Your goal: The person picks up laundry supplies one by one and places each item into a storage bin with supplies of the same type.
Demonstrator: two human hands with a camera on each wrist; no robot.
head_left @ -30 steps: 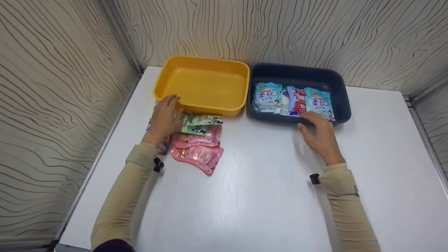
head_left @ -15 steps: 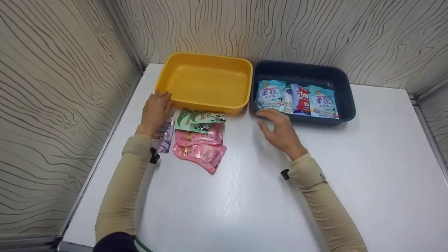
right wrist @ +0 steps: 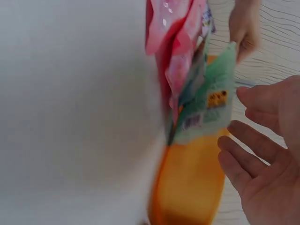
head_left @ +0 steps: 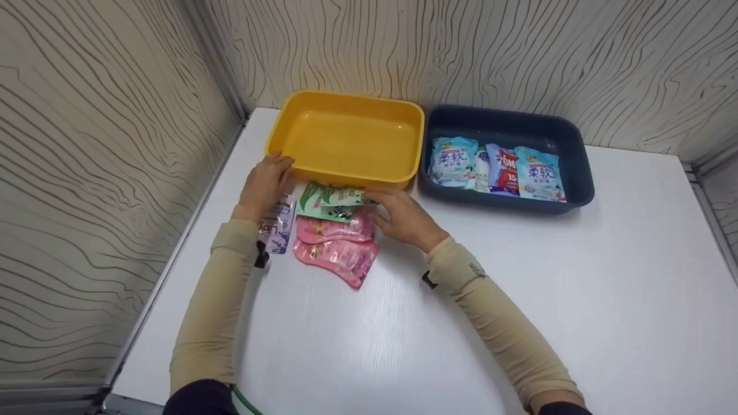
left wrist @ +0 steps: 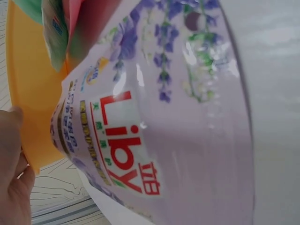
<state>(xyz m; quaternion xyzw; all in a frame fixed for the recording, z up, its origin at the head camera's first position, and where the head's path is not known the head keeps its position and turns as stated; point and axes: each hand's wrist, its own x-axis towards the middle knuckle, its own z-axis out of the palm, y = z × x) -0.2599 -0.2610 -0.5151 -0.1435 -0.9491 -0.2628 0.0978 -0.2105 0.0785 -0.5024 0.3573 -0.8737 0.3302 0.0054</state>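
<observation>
the green packets [head_left: 346, 196] lie partly over pink packets [head_left: 337, 255], before the yellow tray [head_left: 351, 141]. your right hand [head_left: 405, 218] is loose at the green edge; pinching too deep could drag pink ones along. whether your left hand [head_left: 262, 187] grips the tray's rim, i can't tell.

Glossy plastic-film lavender pouch [left wrist: 159, 126]; smooth yellow bin [head_left: 354, 141], probably plastic.
</observation>
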